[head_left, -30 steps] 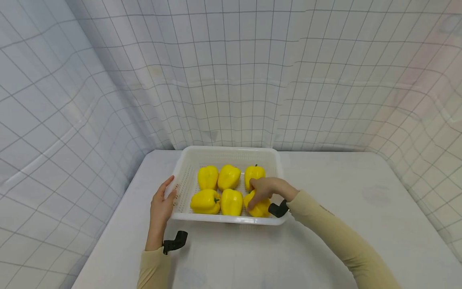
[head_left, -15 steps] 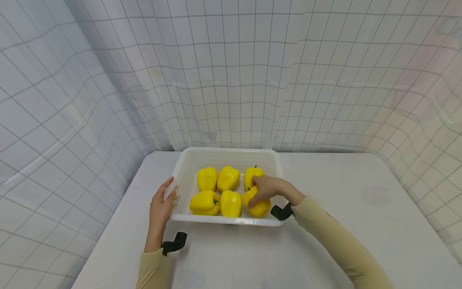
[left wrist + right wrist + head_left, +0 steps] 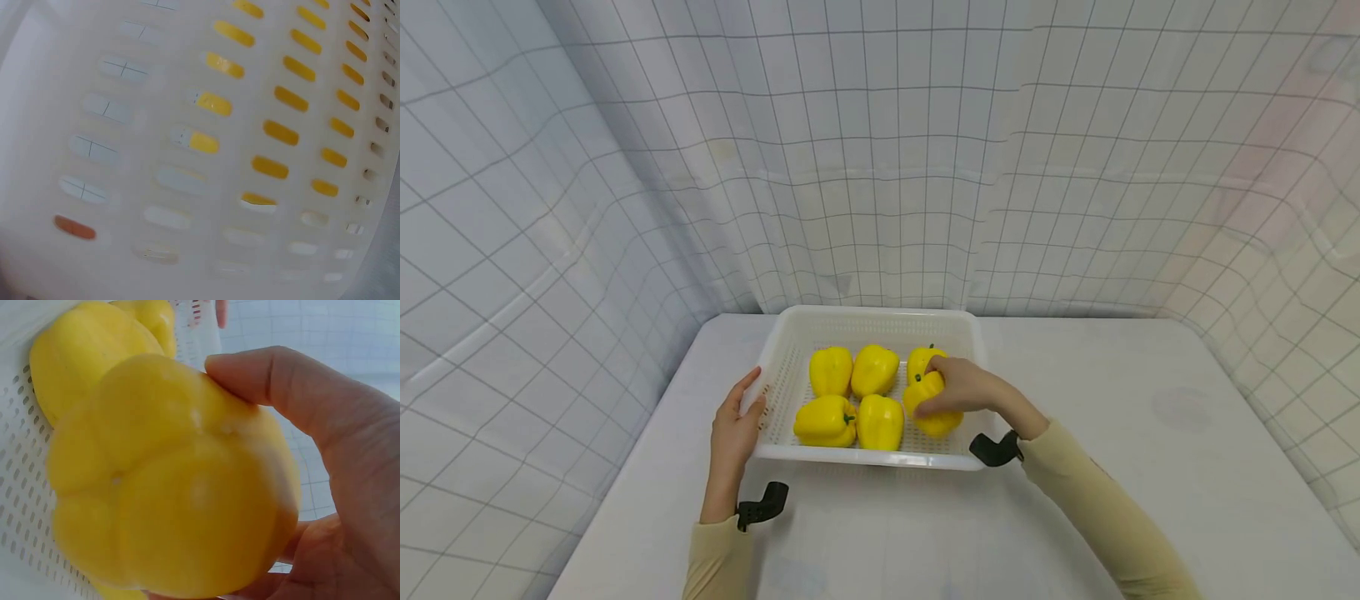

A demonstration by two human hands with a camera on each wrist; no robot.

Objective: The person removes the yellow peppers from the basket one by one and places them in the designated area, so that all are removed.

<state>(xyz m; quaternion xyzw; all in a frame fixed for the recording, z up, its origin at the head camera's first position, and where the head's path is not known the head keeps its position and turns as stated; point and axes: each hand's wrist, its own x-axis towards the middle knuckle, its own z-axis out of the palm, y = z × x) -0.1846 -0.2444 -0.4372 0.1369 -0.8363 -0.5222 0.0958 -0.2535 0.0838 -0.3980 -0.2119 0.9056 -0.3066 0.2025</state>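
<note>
My right hand (image 3: 964, 387) grips a yellow bell pepper (image 3: 934, 421) above the front right part of a white perforated plastic basket (image 3: 880, 457). The right wrist view shows the lobed bottom of this bell pepper (image 3: 181, 487) close up, between thumb and fingers. At the basket's left side my left hand (image 3: 735, 425) rests against the wall, fingers extended and thumb by the rim. Several other yellow bell peppers (image 3: 881, 422) lie in the basket; one at the back right is partly hidden by the held one. Through the basket wall (image 3: 137, 119) the left wrist view shows yellow.
Under the basket is a white table (image 3: 1090, 417), reaching far to the right. A white curtain with a dark grid (image 3: 880, 167) hangs behind and on both sides. Each wrist carries a black camera mount (image 3: 763, 504).
The right hand has lifted the front right bell pepper off the basket floor, moving slightly up and back. The left hand stays against the basket.
</note>
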